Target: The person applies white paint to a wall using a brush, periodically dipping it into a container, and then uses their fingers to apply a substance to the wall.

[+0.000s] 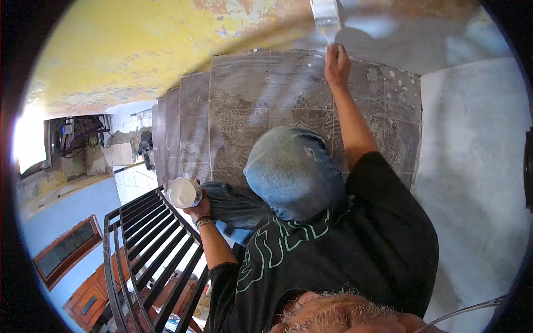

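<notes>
A wide paintbrush (326, 18) with pale bristles is gripped by its handle in my right hand (337, 65), its bristles at the wall at the top of the view. Yellow, flaking paint (139, 44) covers the left part of that wall; the part near the brush is grey. My left hand (200, 206) is wrapped round a round container (184, 192) of whitish liquid, held low on the left beside my leg. My bent knee in worn blue jeans (294, 169) is between the two hands.
Brown, spattered floor tiles (239, 89) lie below the wall. A black metal railing (161, 244) stands at the lower left, close to my left arm. A whitish wall (472, 166) rises on the right. Wooden furniture (91, 291) shows beyond the railing.
</notes>
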Motion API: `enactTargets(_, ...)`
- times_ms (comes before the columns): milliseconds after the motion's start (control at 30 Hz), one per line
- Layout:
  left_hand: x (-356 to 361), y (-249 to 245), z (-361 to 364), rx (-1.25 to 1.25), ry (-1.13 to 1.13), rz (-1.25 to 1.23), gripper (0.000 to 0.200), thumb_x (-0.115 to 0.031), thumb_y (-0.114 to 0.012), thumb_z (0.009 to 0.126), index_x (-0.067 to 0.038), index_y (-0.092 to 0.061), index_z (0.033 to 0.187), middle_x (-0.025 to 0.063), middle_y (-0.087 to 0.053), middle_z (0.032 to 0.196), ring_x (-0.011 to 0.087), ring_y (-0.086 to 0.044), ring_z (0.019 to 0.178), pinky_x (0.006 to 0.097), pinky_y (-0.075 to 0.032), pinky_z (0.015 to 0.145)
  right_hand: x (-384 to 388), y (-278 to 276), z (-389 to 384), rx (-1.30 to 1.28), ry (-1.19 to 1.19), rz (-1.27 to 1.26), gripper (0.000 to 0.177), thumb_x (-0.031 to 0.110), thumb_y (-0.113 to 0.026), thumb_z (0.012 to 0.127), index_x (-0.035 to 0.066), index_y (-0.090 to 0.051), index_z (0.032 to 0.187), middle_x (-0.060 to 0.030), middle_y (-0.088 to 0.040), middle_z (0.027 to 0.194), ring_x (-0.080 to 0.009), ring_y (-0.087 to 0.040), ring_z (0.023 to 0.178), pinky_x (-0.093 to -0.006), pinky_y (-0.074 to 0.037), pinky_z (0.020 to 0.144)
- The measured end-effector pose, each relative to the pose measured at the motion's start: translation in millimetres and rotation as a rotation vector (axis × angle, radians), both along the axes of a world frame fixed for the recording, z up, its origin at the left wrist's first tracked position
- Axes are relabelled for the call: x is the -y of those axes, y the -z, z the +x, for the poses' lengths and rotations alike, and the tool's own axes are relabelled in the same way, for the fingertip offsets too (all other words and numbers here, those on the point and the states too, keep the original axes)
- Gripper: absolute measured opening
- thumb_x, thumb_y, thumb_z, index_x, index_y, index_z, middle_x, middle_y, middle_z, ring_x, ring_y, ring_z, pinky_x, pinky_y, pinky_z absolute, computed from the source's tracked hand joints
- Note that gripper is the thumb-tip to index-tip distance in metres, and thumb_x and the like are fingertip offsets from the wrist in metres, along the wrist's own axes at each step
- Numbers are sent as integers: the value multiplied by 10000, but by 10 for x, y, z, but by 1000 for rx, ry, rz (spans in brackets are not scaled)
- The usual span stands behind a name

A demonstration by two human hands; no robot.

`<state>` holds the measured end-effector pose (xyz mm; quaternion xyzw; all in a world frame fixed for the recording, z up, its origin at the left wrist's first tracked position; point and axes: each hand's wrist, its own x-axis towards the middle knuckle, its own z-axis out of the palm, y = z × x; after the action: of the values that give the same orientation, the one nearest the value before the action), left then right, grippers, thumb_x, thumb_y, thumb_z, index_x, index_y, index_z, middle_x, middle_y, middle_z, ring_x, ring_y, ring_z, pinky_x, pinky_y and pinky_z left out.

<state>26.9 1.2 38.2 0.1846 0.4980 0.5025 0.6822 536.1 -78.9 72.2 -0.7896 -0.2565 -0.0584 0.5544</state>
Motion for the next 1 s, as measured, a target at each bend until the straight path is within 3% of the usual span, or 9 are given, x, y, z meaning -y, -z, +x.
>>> enactTargets(167,-48,158,-75,76,-8,-1,510,-415,-397,725,-91,-435,1117,122,-463,1121,285,-444,1024,408,-430,722,-97,635,156,8,22,-176,348,316,-424,815,-9,-474,704,-84,-478,554,-211,-486,533,-322,-367,503)
enactTargets(233,21,99,-103,121,-26,-20,507,-411,-397,727,-87,-436,1115,123,-467,1118,285,-447,1020,402,-430,719,47,879,39,-734,-144,-144,326,318,-441,800,16,-488,686,-61,-491,553,-199,-482,491,-321,-375,465)
enactTargets(333,-4,141,-165,154,62,18,520,-412,-386,729,-67,-433,1115,131,-471,1114,282,-448,1021,395,-426,731,142,909,-84,-1050,-166,-85,285,300,-457,795,50,-490,661,-22,-463,517,-140,-416,383,-286,-328,357)
enactTargets(433,-22,231,-232,253,88,34,520,-406,-388,729,-63,-431,1116,133,-472,1113,285,-459,1007,398,-433,719,-117,408,-14,-627,170,43,258,273,-450,807,68,-488,655,1,-395,462,-73,-303,306,-243,-223,287)
enactTargets(667,-2,201,-178,-226,210,200,530,-419,-385,719,-73,-430,1118,137,-477,1104,291,-466,1002,416,-439,713,-72,-944,-68,-563,-274,376,254,237,-439,836,11,-497,737,-23,-450,562,-74,-354,410,-214,-264,353)
enactTargets(767,-15,106,-94,149,43,-4,536,-430,-387,713,-90,-424,1125,127,-470,1113,292,-455,1017,423,-444,708,-105,-867,-109,-308,-151,381,322,291,-421,832,23,-541,699,-50,-479,560,-134,-446,463,-283,-349,424)
enactTargets(867,26,39,-13,-207,103,180,531,-427,-398,710,-103,-419,1130,115,-458,1128,294,-445,1027,423,-446,711,-223,-212,38,-5,21,9,413,347,-389,827,-15,-541,699,-117,-510,584,-228,-501,514,-349,-384,495)
enactTargets(933,1,2,-13,119,-56,-41,543,-439,-400,706,-109,-414,1137,106,-444,1147,293,-434,1041,420,-442,719,-223,588,224,101,48,-119,352,347,-434,803,54,-471,612,-32,-461,542,-96,-443,425,-235,-315,358)
enactTargets(1000,-33,152,-117,86,-42,1,555,-448,-396,707,-103,-409,1142,111,-447,1143,295,-433,1043,420,-441,723,-159,732,17,-538,-87,-50,314,311,-425,798,68,-467,602,-22,-442,501,-120,-404,353,-269,-289,320)
